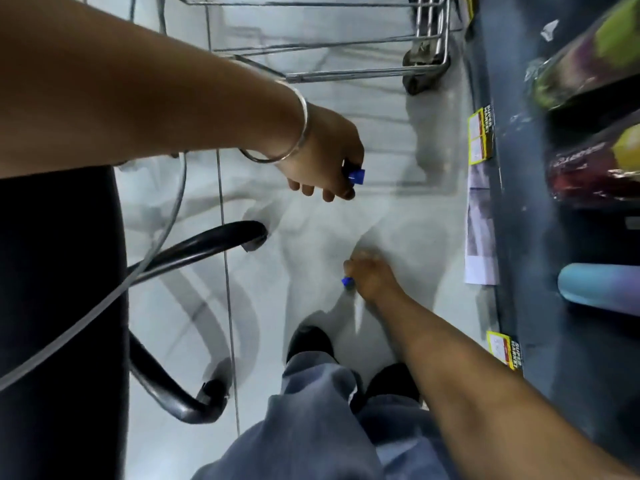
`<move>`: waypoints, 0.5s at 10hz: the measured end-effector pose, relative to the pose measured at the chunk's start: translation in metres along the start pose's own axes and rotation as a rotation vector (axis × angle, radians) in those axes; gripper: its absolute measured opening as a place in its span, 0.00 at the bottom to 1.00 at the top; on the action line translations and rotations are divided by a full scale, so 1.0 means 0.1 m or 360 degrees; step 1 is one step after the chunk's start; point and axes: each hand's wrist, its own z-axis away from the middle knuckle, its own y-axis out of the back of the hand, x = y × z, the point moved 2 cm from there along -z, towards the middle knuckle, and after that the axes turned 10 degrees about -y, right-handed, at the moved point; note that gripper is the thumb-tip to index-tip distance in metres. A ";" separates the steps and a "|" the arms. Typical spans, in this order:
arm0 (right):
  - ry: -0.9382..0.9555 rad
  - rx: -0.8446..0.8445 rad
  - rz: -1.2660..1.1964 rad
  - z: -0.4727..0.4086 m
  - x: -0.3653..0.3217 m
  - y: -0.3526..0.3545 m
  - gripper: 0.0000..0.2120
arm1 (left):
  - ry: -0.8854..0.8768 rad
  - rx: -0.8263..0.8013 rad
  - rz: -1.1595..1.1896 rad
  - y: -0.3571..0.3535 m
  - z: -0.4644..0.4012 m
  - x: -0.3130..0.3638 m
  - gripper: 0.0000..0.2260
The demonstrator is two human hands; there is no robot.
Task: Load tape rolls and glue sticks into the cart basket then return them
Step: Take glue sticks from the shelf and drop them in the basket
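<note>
My left hand (323,161) hangs over the pale floor, its fingers closed around a glue stick (356,175); only the blue cap pokes out. A silver bangle circles that wrist. Lower down, my right hand (370,277) is closed on a second glue stick (347,282), again with just a blue cap showing. The wire cart (346,76) stands ahead at the top of the view, beyond my left hand. No tape rolls are in sight.
A dark shelf edge (512,216) with yellow price tags runs down the right, holding packaged goods and a blue-purple bottle (602,289). A black chair base (194,251) and a clear cable lie at left. My shoes and jeans are below.
</note>
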 end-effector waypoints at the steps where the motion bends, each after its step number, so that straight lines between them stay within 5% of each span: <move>1: 0.0083 0.0009 -0.0223 0.16 -0.02 0.44 0.08 | 0.0053 0.0132 0.0080 0.09 0.22 0.01 0.06; 3: 0.0260 0.0276 -0.0511 0.83 -0.02 2.00 0.07 | 0.0180 0.0450 0.0083 0.48 0.95 0.27 0.08; 5: 0.0420 0.0627 -0.0572 1.83 -0.06 4.08 0.09 | 0.0366 0.0866 0.0463 1.26 2.19 0.72 0.15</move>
